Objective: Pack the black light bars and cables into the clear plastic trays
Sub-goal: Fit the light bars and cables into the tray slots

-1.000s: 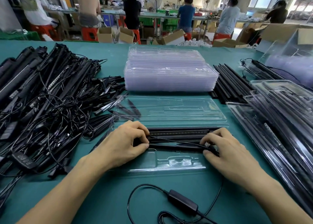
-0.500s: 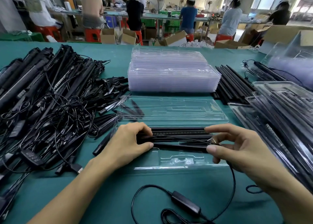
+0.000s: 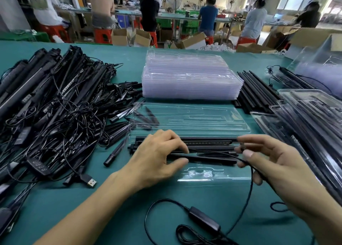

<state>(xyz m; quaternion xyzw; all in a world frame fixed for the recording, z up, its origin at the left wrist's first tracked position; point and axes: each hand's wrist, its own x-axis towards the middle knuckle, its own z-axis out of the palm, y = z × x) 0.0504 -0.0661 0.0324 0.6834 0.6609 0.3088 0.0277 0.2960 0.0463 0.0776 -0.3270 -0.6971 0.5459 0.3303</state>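
Lifted off the right end of the black light bars [image 3: 209, 147] since a second earlier, the right hand [image 3: 268, 161] pinched the thin cable [image 3: 251, 181] between thumb and forefinger above the clear tray [image 3: 203, 177]. The cord trailed down to an inline controller [image 3: 203, 218] on the near tabletop [image 3: 120, 198]. The left hand [image 3: 159, 156] gripped the bars' left end in the tray, with the stack of empty trays [image 3: 190, 81] beyond and a tangled heap of bars and cables [image 3: 55, 106] at left.

Two hands are counted, left hand [image 3: 157, 157] and right hand [image 3: 277, 168]; one stack of clear trays [image 3: 190, 81] and one open tray [image 3: 190, 118] are seen.
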